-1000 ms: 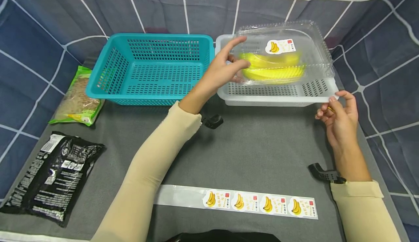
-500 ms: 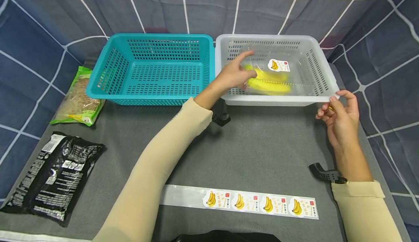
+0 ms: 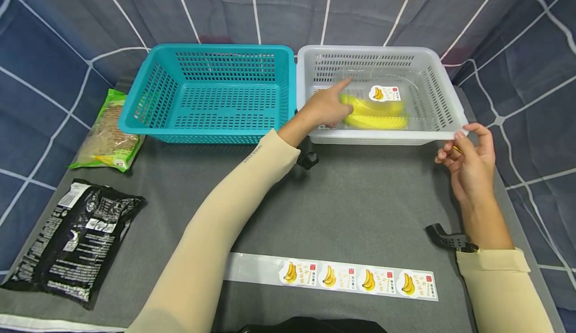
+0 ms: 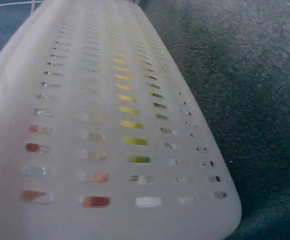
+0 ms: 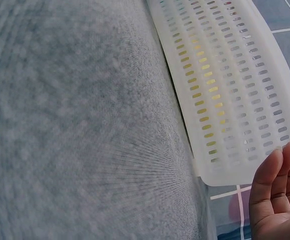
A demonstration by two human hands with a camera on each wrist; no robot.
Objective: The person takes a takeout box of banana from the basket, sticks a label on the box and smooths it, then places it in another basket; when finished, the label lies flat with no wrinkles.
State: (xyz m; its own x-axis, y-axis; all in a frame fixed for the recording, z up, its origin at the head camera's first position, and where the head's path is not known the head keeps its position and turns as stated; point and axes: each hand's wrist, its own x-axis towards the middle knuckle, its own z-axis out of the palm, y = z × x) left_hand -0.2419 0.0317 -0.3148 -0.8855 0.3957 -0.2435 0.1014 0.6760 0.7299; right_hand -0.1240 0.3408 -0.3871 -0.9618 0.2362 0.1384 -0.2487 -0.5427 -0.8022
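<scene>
Low inside the white basket (image 3: 382, 139) lies a clear plastic clamshell box (image 3: 416, 95) with yellow bananas (image 3: 375, 122) and a banana sticker (image 3: 384, 93) on its lid. My left hand (image 3: 327, 107) holds the box's left end, index finger reaching over the lid and thumb near the bananas; its other fingers are mostly hidden. The basket wall (image 4: 109, 220) fills much of the left wrist view, with bits of fingers and yellow behind its slots. My right hand (image 3: 470, 165) pinches the basket's near right corner; in the right wrist view its fingers (image 5: 280, 180) stand beside that corner.
A teal basket (image 3: 207, 139) stands left of the white one. At the left lie a green-edged clear bag (image 3: 108, 133) and a black bag (image 3: 76, 243). A strip of banana stickers (image 3: 348, 279) lies near the front. A checked cloth hangs behind the grey table (image 3: 360, 198).
My left hand has lowered the clamshell box from above the rim into the white basket, then shifted slightly right with it. My right hand stays at the basket's corner.
</scene>
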